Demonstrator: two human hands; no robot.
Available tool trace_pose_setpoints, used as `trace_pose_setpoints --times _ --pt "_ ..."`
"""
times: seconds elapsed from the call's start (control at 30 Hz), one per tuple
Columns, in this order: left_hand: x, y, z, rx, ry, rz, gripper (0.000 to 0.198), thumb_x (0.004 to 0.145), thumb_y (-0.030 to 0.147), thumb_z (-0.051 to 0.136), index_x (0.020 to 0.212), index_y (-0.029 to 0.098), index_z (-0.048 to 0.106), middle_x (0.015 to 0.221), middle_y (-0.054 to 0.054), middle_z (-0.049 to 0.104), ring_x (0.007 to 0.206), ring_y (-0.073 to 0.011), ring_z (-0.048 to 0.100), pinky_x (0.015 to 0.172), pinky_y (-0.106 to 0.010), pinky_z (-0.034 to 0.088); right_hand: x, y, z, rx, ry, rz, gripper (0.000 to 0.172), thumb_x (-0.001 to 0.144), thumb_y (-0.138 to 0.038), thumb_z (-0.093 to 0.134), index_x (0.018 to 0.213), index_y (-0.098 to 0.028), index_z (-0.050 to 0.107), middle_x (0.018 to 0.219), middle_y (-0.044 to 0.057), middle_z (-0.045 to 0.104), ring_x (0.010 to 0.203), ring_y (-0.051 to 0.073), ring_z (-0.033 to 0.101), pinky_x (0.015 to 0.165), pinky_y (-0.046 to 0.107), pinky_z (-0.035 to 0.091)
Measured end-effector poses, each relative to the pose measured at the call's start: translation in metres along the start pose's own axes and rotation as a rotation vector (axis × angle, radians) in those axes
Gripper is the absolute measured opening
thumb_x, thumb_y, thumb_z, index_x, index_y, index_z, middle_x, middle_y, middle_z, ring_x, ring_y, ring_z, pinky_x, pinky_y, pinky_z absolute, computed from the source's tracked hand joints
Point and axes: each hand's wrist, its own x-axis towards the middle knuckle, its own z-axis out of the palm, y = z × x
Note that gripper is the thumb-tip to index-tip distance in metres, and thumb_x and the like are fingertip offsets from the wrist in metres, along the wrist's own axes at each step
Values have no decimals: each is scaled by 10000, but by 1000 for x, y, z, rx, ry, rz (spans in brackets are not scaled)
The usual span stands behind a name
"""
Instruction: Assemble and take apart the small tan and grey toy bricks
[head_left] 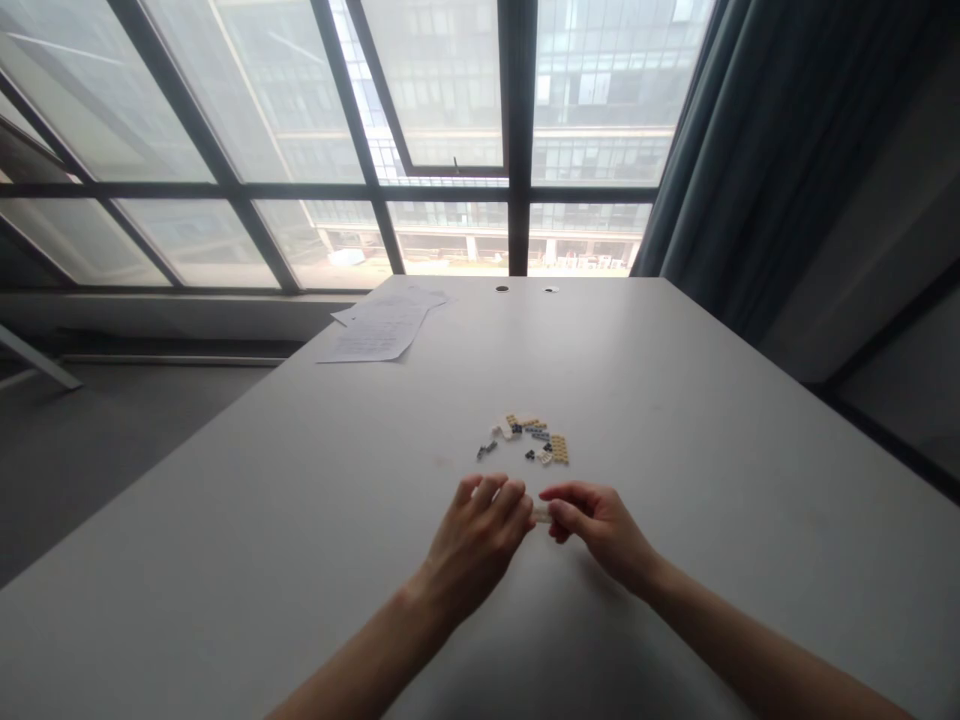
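Remotely, I observed the left hand, fingers curled around a pale piece (contact partly hidden); it sat between both hands, before the loose bricks; the right hand pinched its right end.

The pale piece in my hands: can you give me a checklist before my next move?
1. Pale piece held: ok, between left hand and right hand.
2. Whole piece visible: not ok, fingers cover its ends.
3. Parts inside it pressed tight: cannot tell, too small and covered.
4. Tan studded piece on the table: ok, beyond the hands.
5. Papers away from the loose bricks: ok, farther back, left.
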Motion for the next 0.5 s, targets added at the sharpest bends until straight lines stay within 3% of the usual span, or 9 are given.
trace_pose_setpoints --times 0.13,0.37,0.5 --pt "-5 0 3 -22 30 -27 73 912 171 513 939 169 580 942 -64 622 933 -231 523 824 -388 388 3 12 11 -41 65 -55 263 822 -392 649 885 -142 702 627 23 662 591 153 625 611 283 511" --pt "-5 -3 4 -302 88 -188 179 903 242 559 1075 197 582 929 -59 646 851 -206 539 756 -346 406 -5 16 14 -107 144 -209 163 847 -328 636 873 -174 684 719 21 680 617 147 635 626 272 522" --pt "-8 -2 6 -367 134 -174 74 905 186 549 930 219 611 772 -15 642 754 -174 524 725 -328 386 -8 16 15 -150 115 -250 147 856 -315 630 875 -178 679 751 28 669 667 155 634 657 279 518"
